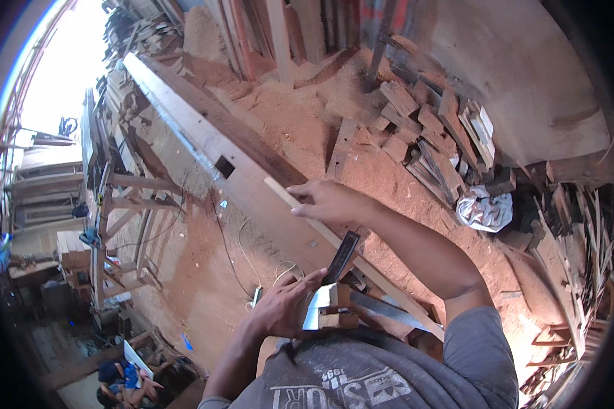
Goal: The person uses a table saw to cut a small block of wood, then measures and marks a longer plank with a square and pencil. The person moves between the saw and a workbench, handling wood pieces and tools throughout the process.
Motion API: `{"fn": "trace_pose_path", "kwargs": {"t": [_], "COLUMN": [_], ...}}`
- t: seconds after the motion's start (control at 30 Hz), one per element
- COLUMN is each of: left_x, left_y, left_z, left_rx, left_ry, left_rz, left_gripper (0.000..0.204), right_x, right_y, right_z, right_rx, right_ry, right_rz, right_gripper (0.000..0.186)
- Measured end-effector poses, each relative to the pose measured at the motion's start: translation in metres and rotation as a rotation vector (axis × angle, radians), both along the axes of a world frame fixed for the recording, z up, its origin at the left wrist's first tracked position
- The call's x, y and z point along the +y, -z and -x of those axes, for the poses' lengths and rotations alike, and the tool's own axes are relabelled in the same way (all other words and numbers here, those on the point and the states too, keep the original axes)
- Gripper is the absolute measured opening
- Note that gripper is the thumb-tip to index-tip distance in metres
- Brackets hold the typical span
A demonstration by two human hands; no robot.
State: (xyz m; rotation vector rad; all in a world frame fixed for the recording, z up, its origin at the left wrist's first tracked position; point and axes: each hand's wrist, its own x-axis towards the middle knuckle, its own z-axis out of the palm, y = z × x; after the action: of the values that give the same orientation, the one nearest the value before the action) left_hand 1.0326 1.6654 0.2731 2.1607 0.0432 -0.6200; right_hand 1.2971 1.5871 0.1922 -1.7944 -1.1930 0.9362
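A long wooden beam (184, 126) with a square cut-out runs diagonally from the upper left toward me. A narrow pale strip (389, 285) lies along it. My right hand (327, 201) is on that strip, with thumb and fingers closed over it at its upper end. My left hand (280, 303) grips short stacked wooden pieces (335, 313) with pale faces at the beam's near end; its fingertips meet the foot of a dark, narrow tool (342, 253) that stands tilted there. The left palm is partly hidden.
Offcut piles (443, 136) and a crumpled white sack (484, 208) line the right, on sawdust-covered ground (293, 116). Wooden trestles (126, 180) stand at left. Cords (245, 235) trail below the beam. Another person (119, 382) is low at the bottom left.
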Motion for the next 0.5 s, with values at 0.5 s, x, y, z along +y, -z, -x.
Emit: {"fn": "trace_pose_path", "kwargs": {"t": [0.5], "left_x": [-0.001], "left_y": [0.005], "left_z": [0.005], "left_rx": [0.077], "left_ry": [-0.008], "left_rz": [0.022], "left_gripper": [0.100], "right_x": [0.002], "right_y": [0.001], "right_z": [0.008], "right_rx": [0.041], "right_ry": [0.042], "right_rz": [0.040], "right_gripper": [0.061]}}
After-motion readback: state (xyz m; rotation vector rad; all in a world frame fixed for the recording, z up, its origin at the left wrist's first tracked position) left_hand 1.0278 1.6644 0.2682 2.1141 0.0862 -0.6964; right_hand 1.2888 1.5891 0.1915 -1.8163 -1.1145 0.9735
